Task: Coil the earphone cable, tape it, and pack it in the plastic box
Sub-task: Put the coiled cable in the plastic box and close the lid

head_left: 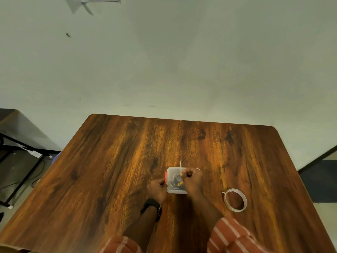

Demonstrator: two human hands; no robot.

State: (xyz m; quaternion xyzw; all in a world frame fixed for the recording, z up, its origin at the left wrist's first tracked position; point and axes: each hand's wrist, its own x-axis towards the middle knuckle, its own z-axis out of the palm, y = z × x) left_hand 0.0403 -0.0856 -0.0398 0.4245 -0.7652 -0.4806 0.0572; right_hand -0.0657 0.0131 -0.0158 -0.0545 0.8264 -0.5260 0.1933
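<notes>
A small clear plastic box (172, 189) with an orange clasp on its left side sits near the middle of the wooden table (109, 161). Inside it lies the coiled earphone cable (178, 179), dark, with a yellow piece near the front. My left hand (158, 189) grips the box's left side by the clasp. My right hand (193, 179) covers the box's right half, fingers pinched around a thin white strand that sticks up past the box's far edge. Whether the box has a lid on it I cannot tell.
A roll of clear tape (235, 199) lies flat to the right of the box, a loose end pointing left. A black metal frame (21, 156) with cables stands on the floor to the left. A wall rises behind the table's far edge.
</notes>
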